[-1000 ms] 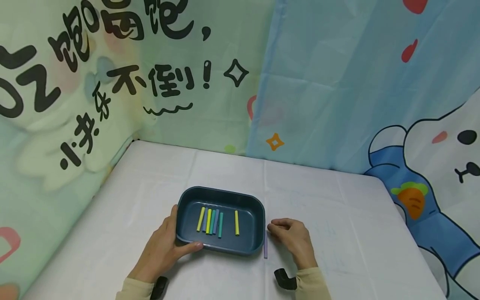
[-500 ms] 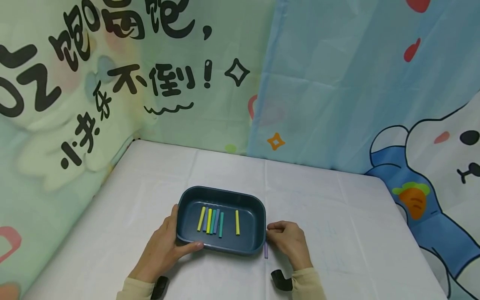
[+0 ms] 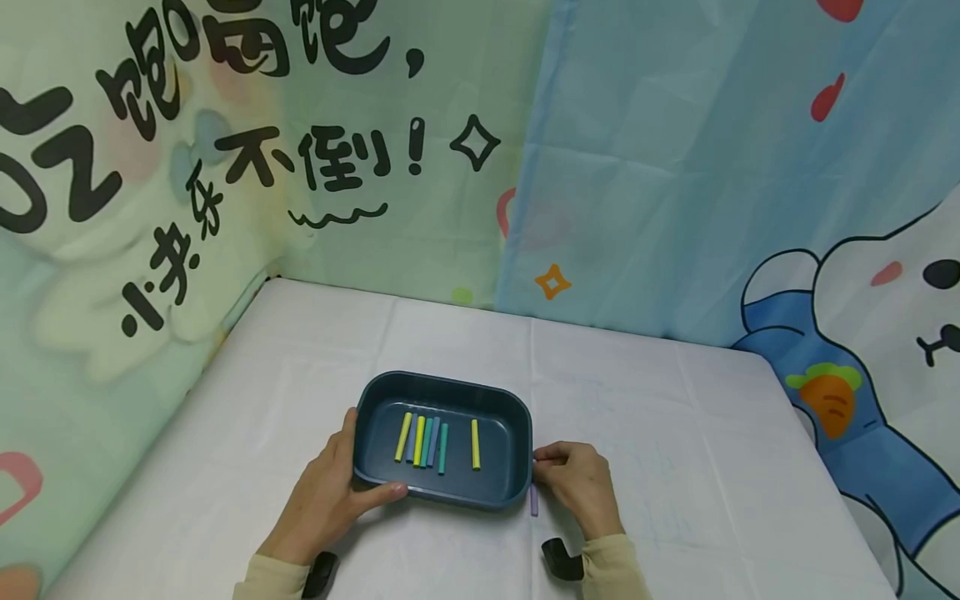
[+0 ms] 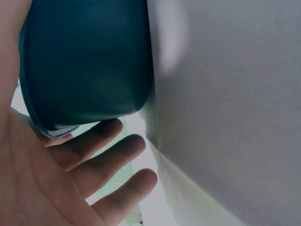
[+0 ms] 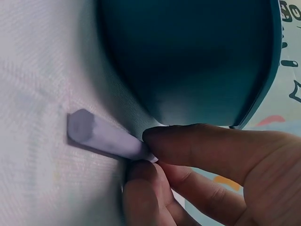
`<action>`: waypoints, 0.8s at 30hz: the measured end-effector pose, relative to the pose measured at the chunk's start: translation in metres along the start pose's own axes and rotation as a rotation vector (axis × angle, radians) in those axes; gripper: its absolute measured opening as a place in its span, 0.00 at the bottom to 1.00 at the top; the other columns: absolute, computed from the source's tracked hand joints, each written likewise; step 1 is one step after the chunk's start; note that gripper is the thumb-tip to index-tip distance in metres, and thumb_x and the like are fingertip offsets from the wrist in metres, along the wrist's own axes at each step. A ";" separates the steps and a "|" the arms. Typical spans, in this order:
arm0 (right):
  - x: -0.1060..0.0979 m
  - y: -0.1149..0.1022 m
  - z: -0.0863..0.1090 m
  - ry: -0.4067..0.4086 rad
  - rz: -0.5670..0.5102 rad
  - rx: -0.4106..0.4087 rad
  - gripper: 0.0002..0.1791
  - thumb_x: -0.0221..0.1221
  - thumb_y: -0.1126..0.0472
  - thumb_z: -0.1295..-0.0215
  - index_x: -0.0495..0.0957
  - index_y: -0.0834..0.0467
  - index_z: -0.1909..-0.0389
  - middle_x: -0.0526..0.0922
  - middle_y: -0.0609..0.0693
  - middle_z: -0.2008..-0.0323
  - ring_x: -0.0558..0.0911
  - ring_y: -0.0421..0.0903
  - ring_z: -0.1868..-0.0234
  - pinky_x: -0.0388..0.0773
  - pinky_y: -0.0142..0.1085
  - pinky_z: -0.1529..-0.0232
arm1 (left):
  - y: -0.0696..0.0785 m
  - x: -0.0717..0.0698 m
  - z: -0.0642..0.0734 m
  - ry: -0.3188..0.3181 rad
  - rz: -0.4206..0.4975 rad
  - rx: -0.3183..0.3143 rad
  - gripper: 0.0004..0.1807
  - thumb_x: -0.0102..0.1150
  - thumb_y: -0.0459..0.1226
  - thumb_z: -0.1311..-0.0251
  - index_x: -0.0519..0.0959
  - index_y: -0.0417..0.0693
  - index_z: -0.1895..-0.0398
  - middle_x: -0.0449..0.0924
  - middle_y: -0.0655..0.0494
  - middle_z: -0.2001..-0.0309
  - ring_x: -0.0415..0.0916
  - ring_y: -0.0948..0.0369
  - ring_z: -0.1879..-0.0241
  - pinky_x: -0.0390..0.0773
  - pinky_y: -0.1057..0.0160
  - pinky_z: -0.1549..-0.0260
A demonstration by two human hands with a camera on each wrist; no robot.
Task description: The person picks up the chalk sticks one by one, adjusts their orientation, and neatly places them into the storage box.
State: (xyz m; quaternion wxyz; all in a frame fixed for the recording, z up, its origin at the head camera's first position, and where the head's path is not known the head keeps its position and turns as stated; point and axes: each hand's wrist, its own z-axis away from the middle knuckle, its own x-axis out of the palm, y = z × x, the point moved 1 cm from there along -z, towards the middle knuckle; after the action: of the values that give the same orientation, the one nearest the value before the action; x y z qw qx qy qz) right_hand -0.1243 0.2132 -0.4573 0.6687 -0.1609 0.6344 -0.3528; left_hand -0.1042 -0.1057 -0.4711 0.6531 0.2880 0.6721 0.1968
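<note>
A dark blue tray (image 3: 444, 495) sits on the white table with several yellow, blue and green chalk sticks (image 3: 420, 442) lying inside. My left hand (image 3: 318, 500) holds the tray's left near corner, thumb along the front rim. Its other fingers (image 4: 117, 188) spread by the tray's end wall in the left wrist view. Just right of the tray, my right hand (image 3: 581, 487) pinches the far end of a purple chalk stick (image 5: 106, 136) between thumb and fingertips. The stick's near end lies on the cloth, close along the tray wall; its far end is hidden by the fingers.
White cloth covers the table (image 3: 675, 450). Printed fabric walls (image 3: 390, 250) rise along its back and left edges. A black strap piece (image 3: 561, 560) juts from the right wrist, and another black piece (image 3: 320, 575) sits at the left wrist.
My right hand has moved slightly left and nearer to me, its fingers coming onto the purple chalk stick beside the tray. The left hand and tray stay in place.
</note>
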 end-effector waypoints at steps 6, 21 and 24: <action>-0.002 0.002 0.000 -0.009 0.006 0.006 0.08 0.68 0.53 0.51 0.86 0.52 0.70 0.84 0.46 0.69 0.78 0.45 0.62 0.73 0.41 0.60 | -0.001 0.000 0.000 -0.001 0.012 0.012 0.68 0.55 0.75 0.66 0.39 0.51 0.26 0.60 0.43 0.34 0.66 0.48 0.41 0.69 0.48 0.46; -0.008 0.016 -0.004 -0.057 -0.281 0.119 0.13 0.69 0.57 0.51 0.85 0.59 0.64 0.85 0.50 0.67 0.81 0.42 0.72 0.77 0.33 0.68 | 0.000 0.000 0.000 -0.001 0.001 0.010 0.68 0.55 0.75 0.66 0.40 0.50 0.26 0.61 0.42 0.35 0.67 0.49 0.42 0.70 0.49 0.47; -0.010 0.016 -0.005 -0.055 -0.318 0.140 0.13 0.69 0.57 0.51 0.85 0.59 0.64 0.84 0.50 0.66 0.81 0.41 0.72 0.76 0.32 0.68 | 0.000 0.000 0.000 0.000 0.006 0.013 0.68 0.55 0.75 0.66 0.40 0.49 0.26 0.61 0.42 0.35 0.67 0.48 0.41 0.69 0.48 0.47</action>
State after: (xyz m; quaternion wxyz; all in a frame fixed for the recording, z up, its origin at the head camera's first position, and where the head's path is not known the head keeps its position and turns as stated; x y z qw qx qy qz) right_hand -0.1243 0.2324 -0.4617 0.6313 -0.2220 0.5562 -0.4927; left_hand -0.1046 -0.1059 -0.4707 0.6504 0.2943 0.6727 0.1944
